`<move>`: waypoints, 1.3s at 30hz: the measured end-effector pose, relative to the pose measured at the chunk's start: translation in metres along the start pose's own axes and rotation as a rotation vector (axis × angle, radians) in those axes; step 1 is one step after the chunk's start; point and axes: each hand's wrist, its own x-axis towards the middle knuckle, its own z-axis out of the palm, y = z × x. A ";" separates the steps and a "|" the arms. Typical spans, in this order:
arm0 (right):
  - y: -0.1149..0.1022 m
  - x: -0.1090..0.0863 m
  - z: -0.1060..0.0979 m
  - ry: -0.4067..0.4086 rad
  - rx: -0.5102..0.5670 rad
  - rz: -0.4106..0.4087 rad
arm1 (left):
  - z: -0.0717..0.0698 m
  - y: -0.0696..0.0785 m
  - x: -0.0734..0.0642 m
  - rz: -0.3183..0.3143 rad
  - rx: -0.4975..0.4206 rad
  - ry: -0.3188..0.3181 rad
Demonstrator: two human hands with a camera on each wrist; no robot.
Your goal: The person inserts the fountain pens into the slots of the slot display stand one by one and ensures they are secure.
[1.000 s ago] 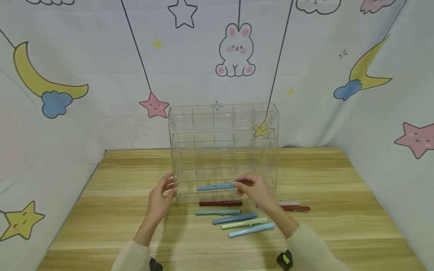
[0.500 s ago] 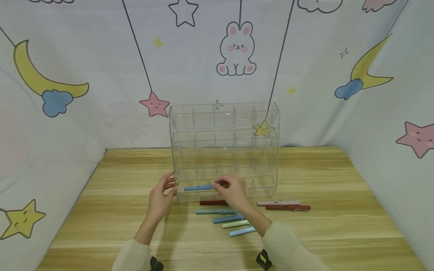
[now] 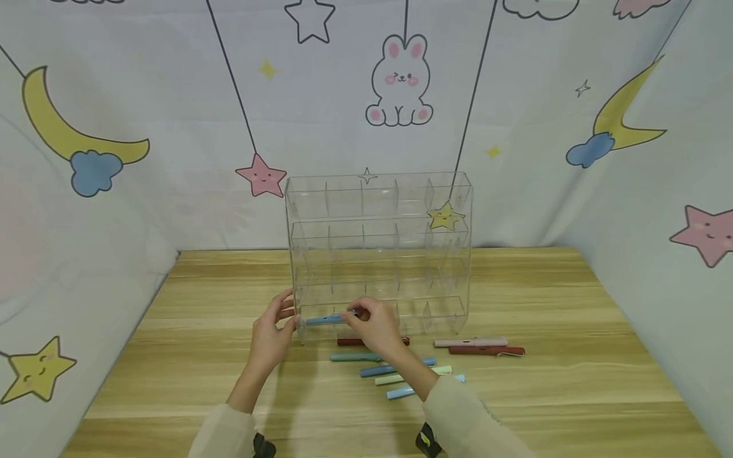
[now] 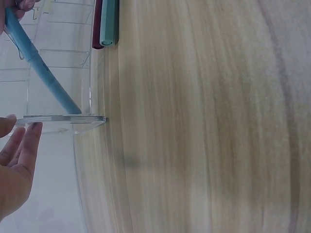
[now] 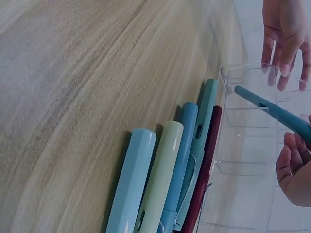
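Right hand (image 3: 375,327) pinching one blue pen (image 3: 323,320) at the lowest tier's left end, left hand (image 3: 272,337) gripping one clear rack (image 3: 380,254), five pens (image 3: 352,357) lying in front, two more pens (image 3: 487,350) rightward

Eight pens (image 3: 487,350), one clear rack (image 3: 345,207), two hands (image 3: 271,337)

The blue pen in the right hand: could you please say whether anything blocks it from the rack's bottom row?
No other object visibly stands between the blue pen and the clear rack; whether its transparent front does, I cannot tell.
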 end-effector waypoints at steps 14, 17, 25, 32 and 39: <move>0.005 -0.007 -0.005 -0.023 0.094 -0.004 | 0.000 0.001 0.000 -0.024 -0.010 0.004; 0.006 -0.007 -0.006 -0.034 0.104 -0.014 | 0.000 0.001 0.000 -0.026 -0.013 0.004; 0.006 -0.007 -0.009 -0.080 0.130 -0.015 | 0.001 0.001 0.000 -0.020 -0.018 0.013; -0.025 -0.013 -0.022 -0.123 0.131 -0.023 | 0.001 0.001 0.000 -0.018 -0.027 0.010; -0.033 -0.016 -0.028 -0.133 0.116 -0.035 | 0.000 0.002 -0.001 -0.024 -0.025 -0.003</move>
